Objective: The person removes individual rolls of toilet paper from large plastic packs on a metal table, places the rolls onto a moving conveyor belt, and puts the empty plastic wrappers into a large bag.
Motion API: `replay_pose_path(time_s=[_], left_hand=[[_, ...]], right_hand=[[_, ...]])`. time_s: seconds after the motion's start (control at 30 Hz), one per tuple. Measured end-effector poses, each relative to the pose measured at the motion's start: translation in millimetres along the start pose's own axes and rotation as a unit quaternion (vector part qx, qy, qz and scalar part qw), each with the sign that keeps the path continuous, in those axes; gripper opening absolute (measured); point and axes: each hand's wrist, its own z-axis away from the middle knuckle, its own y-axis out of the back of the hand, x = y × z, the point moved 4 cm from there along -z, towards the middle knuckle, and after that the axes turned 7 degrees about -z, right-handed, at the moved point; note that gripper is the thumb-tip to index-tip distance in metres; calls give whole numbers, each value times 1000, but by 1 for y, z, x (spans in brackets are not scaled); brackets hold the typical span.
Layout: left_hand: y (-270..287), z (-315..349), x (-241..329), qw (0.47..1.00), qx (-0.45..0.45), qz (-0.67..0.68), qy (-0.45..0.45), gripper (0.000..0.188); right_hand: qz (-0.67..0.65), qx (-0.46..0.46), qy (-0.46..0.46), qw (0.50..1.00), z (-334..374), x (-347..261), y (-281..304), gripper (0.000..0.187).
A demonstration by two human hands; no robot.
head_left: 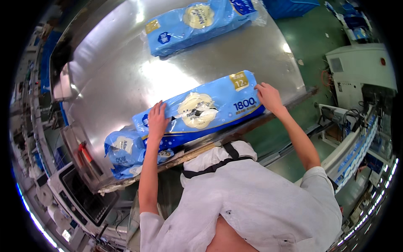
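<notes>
A long blue plastic pack of paper rolls [210, 110] lies slanted near the front edge of a shiny metal table [126, 75]. My left hand [157, 120] rests flat on the pack's left part, fingers spread. My right hand [268, 97] grips the pack's right end at its corner. The pack's loose, crumpled bag end [124, 152] bunches up to the left of my left hand, by the table edge.
A second blue pack [197, 21] lies at the far side of the table. A grey machine with a dark panel [84, 197] stands at the lower left. A white machine [361, 71] stands on the green floor at right, with a blue crate [289, 6] at the top.
</notes>
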Motion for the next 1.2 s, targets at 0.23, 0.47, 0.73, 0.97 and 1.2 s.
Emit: replay_pose_path(time_s=[0.23, 0.47, 0.73, 0.97, 1.2], left_hand=[[1, -42, -6, 991, -97, -92, 28, 20], [18, -30, -2, 997, -47, -7, 60, 36], [19, 26, -119, 980, -60, -125, 141, 36], [10, 7, -137, 979, -92, -61, 172, 46], [-5, -18, 9, 996, 76, 7, -36, 54]], right_hand=[[-205, -47, 249, 946, -11, -204, -114, 30], [-90, -177, 213, 957, -32, -266, -174, 36], [-58, -285, 329, 899, 35, -252, -137, 35], [-30, -169, 341, 924, 49, -233, -107, 15], [-40, 53, 20, 998, 9, -101, -45, 30]])
